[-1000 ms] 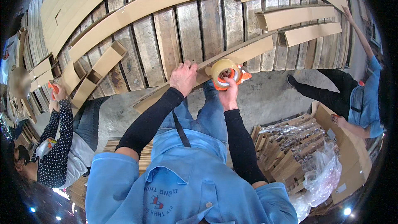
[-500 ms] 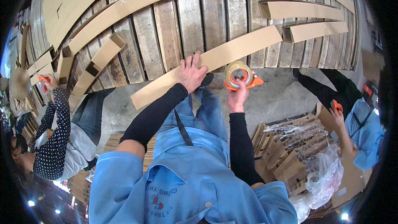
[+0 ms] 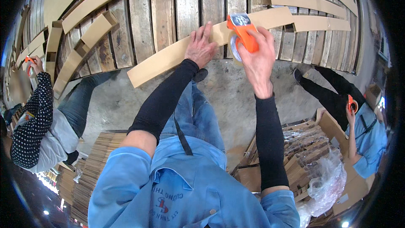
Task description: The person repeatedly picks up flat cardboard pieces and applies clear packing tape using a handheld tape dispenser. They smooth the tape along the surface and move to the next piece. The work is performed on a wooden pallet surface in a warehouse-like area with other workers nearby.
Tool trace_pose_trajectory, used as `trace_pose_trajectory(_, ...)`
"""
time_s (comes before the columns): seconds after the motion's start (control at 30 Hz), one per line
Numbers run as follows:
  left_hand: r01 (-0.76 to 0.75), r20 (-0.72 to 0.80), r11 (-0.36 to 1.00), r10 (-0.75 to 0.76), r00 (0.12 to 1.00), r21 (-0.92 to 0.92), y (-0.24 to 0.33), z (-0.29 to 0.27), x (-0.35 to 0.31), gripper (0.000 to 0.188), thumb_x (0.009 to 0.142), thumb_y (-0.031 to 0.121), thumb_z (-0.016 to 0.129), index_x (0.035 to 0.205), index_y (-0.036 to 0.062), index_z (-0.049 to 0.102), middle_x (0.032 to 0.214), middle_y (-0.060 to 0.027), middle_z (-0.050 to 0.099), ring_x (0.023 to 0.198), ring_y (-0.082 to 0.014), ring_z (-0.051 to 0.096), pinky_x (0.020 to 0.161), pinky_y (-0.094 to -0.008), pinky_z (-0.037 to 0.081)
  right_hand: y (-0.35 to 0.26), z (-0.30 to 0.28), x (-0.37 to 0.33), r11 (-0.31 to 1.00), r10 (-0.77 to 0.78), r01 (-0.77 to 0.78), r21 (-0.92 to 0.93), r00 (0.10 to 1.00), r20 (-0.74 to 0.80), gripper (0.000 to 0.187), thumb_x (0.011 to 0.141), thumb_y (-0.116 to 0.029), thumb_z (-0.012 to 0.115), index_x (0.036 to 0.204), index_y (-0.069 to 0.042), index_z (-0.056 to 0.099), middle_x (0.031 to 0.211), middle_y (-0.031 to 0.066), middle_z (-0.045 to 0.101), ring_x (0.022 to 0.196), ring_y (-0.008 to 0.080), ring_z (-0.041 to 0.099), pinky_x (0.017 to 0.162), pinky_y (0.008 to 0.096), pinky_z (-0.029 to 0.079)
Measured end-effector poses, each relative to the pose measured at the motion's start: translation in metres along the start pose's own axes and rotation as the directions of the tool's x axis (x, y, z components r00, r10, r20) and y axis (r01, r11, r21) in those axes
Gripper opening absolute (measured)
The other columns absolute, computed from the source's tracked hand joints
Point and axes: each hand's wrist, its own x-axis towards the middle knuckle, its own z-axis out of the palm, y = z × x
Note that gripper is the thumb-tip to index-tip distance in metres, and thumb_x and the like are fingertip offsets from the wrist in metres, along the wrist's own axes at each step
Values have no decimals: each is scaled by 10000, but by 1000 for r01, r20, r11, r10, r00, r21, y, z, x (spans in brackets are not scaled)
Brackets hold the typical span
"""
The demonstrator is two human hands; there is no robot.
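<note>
View from a camera on a person's head, looking down. Across the upper middle of the frame, a long, narrow cardboard strip (image 3: pixel 162 61) lies slantwise over the near edge of a table (image 3: pixel 141 27) of worn wooden slats. Its lower end juts past the edge at centre left; its upper end points toward the upper right.

The step in hand appears to be taping: the strip is held down while a tape dispenser is brought over it. The next move seems to call for a steady strip and a dispenser lined up with it, the tape meeting the cardboard squarely.

The left hand (image 3: pixel 201 47), just above the centre of the frame, rests palm down on the strip, fingers extended and slightly apart, pressing rather than gripping. The right hand (image 3: pixel 259 55), a little to the right, is closed around the orange tape dispenser (image 3: pixel 244 31), which carries a roll of tape (image 3: pixel 233 48) on its near side. The dispenser overlaps the strip in this view; whether it touches the cardboard, or tape is already stuck down, cannot be told.

More folded cardboard pieces lie on the table, some at the upper left (image 3: pixel 95 4), others at the upper right (image 3: pixel 306 0). A co-worker at the left edge (image 3: pixel 31 128) and another at the right edge (image 3: pixel 368 137) each hold something orange.
</note>
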Motion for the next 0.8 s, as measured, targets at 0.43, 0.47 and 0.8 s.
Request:
trace_pose_trajectory(0.43, 39, -122, 999, -35, 992, 32, 3, 8, -11, 247, 798, 378, 765, 807, 135, 806, 1567, -152, 448, 1387, -314, 417, 1099, -471, 328, -6, 71, 71, 879, -124, 347, -327, 829, 545, 279, 814, -285, 728, 800, -8, 757, 779, 240, 717, 762, 395, 736, 709, 478, 594)
trace_pose_trajectory(0.47, 42, -121, 999, -38, 992, 30, 6, 9, -11, 245, 797, 371, 764, 804, 131, 808, 1564, -150, 454, 1383, -313, 422, 1099, -471, 329, -2, 69, 72, 870, -121, 361, -336, 817, 564, 280, 818, -282, 725, 816, -4, 758, 787, 251, 720, 781, 395, 739, 723, 475, 596)
trace_pose_trajectory(0.8, 91, -80, 996, -89, 993, 25, 14, 18, -20, 213, 732, 313, 792, 873, 154, 802, 1593, -104, 426, 1419, -295, 410, 1124, -483, 340, 36, 18, -19, 914, -195, 338, -225, 851, 487, 270, 773, -159, 750, 1012, -33, 748, 1120, 176, 720, 803, 372, 731, 725, 476, 600)
